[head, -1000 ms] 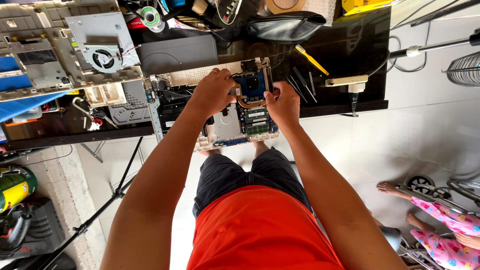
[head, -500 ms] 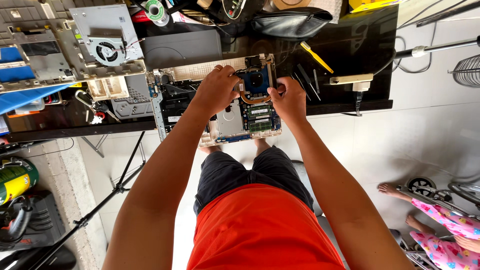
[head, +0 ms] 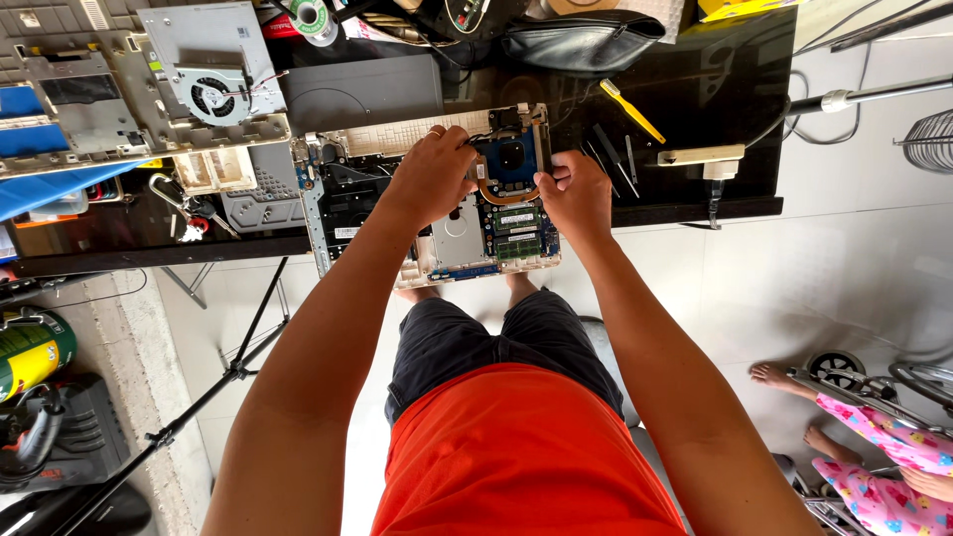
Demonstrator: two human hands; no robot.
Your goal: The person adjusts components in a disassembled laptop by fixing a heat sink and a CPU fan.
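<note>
head camera, looking down, arm's length

Daylit white tiled floor (head: 854, 258) under a black worktable (head: 695, 109).

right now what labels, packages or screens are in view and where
Green-and-white sticker: on the memory module in the opened laptop, below the right hand; small rectangle.
Yellow package: table's top right edge; flat, partly cut off.
Solder spool: top centre-left; round, green label.
No screens visible.

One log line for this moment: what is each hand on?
left hand: on opened laptop base | right hand: at blue circuit board, by copper heat pipe | nearby: yellow tool, loose fan
</note>
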